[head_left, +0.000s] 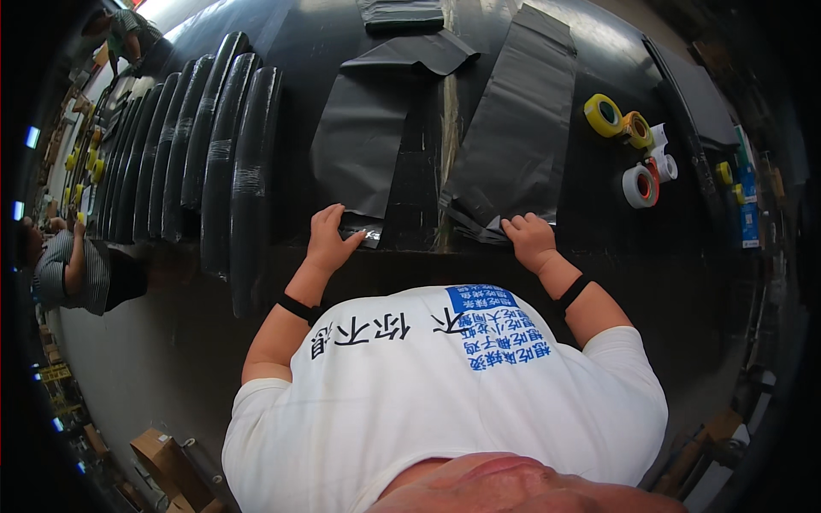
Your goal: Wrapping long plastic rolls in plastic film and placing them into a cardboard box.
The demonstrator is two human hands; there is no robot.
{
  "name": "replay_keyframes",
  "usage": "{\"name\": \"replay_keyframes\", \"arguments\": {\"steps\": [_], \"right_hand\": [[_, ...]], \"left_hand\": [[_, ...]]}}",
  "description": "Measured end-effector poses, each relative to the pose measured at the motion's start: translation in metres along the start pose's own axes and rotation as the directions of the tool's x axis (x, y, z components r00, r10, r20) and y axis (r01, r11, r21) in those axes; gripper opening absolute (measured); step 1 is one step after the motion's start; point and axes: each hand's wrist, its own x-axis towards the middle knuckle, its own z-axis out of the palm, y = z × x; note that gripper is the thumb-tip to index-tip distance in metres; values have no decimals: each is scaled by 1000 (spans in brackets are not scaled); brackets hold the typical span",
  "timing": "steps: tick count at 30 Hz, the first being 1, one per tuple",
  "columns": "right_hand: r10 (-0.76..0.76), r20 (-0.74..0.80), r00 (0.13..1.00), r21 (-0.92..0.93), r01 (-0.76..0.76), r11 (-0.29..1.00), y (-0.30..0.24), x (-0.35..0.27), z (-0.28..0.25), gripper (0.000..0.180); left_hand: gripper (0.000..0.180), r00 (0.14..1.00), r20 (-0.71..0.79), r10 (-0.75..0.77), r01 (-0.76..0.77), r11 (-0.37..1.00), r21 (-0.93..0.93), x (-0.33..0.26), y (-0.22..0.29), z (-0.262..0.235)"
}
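Two long black plastic bags or sheets lie flat on the dark table before me, a left one and a right one. My left hand rests at the near end of the left sheet. Its thumb and fingers are apart, with the thumb by a shiny, creased corner. At the near edge of the right sheet, my right hand has its fingers curled closed on the plastic, which is crumpled there. What lies under those fingertips is partly hidden.
Several long black wrapped rolls lie side by side at left. Folded black plastic is at the far edge. Tape rolls, including a yellow one and a grey one, stand at right. Another person is at far left.
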Motion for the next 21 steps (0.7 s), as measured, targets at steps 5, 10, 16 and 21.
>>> {"name": "replay_keyframes", "arguments": {"steps": [5, 10, 16, 21], "right_hand": [[-56, -88, 995, 180, 71, 981, -50, 23, 3, 30], [-107, 48, 993, 334, 85, 939, -99, 55, 5, 36], [128, 337, 933, 792, -354, 497, -6, 84, -20, 66], [937, 290, 196, 296, -949, 107, 178, 139, 47, 93]], "left_hand": [[64, 999, -1, 54, -54, 998, 33, 0, -9, 6], [59, 999, -37, 40, -38, 998, 57, 9, -7, 8], [44, 992, -39, -117, 114, 992, -58, 23, -7, -21], [36, 900, -105, -423, 346, 840, -418, 42, -18, -28]]}}
